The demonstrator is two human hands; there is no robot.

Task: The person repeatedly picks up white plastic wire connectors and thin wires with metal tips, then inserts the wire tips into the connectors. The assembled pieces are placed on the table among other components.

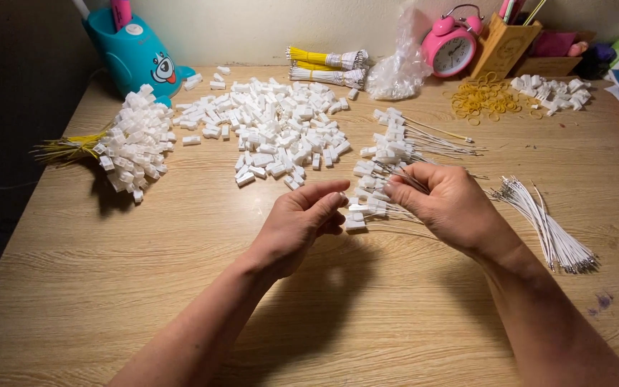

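Wires (402, 175) sit pinched in right hand (447, 204); left hand's (296, 226) grip, possibly empty, curls half-hidden.

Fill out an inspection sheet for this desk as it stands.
Surface: wooden table, purple stain at right.
Job's things: white wires with connectors fitted, between the hands; loose connector pile; bare wire bundle.
Clutter: rubber bands, plastic bag, pink clock, teal holder.
Grippers: left hand at the connectors; right hand fingers pinch wires.
Cables: yellow-wired bunch at left; tied bundles at back.
Surroundings: plain wall.
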